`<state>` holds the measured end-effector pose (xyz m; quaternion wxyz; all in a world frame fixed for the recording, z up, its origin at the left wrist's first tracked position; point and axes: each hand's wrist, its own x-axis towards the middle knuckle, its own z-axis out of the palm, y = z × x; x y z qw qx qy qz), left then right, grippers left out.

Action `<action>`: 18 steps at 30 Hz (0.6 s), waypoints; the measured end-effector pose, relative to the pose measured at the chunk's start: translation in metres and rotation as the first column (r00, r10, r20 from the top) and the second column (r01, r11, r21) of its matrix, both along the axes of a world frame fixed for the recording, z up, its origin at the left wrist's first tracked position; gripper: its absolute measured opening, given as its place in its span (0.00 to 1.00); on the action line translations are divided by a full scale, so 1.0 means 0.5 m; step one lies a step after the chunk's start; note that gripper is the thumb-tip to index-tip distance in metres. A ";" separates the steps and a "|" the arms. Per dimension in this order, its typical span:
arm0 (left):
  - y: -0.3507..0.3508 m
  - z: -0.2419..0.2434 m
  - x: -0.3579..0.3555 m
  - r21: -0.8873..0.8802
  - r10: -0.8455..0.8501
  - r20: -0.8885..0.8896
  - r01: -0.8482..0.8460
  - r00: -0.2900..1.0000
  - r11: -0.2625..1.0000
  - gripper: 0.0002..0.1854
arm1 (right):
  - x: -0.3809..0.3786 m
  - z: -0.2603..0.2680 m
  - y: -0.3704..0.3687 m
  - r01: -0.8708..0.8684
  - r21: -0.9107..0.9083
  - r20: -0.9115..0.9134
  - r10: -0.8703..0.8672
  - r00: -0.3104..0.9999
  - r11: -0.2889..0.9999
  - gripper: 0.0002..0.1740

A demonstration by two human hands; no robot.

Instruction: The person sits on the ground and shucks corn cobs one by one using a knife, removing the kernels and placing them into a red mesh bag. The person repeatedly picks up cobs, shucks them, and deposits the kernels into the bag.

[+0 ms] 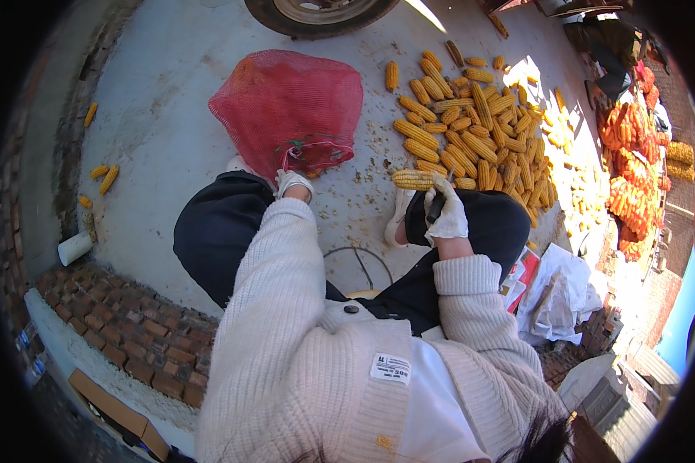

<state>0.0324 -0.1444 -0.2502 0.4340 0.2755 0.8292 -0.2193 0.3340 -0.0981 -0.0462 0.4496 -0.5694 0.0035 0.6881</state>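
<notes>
My left hand, in a white glove, grips the gathered rim of a red mesh sack, where a pale string hangs. The sack lies on the concrete floor, its mouth towards me, with contents that the mesh mostly hides. My right hand, gloved too, holds a yellow corn cob level above the floor, together with a dark-handled tool whose tip is hard to make out. Beyond that hand spreads a large heap of husked corn cobs, and loose kernels are scattered between sack and heap.
A vehicle wheel stands at the top. White sacking lies right of my knee. Filled orange mesh sacks are stacked far right, near another person. Bricks and a white pipe are at the lower left, near stray cobs.
</notes>
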 end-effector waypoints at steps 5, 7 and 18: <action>-0.003 -0.075 -0.070 0.543 0.434 0.129 -0.429 0.892 0.722 0.20 | -0.039 0.021 0.012 -0.024 0.014 0.014 0.024 1.000 1.000 0.09; 0.009 -0.068 -0.082 0.637 0.598 0.463 -0.715 0.654 0.290 0.15 | -0.047 0.021 0.013 -0.041 0.029 0.018 0.040 0.999 0.999 0.07; 0.003 0.141 -0.050 0.665 0.599 -0.104 -0.392 0.794 0.635 0.39 | -0.038 0.018 -0.002 0.011 0.009 0.031 -0.011 0.999 1.000 0.07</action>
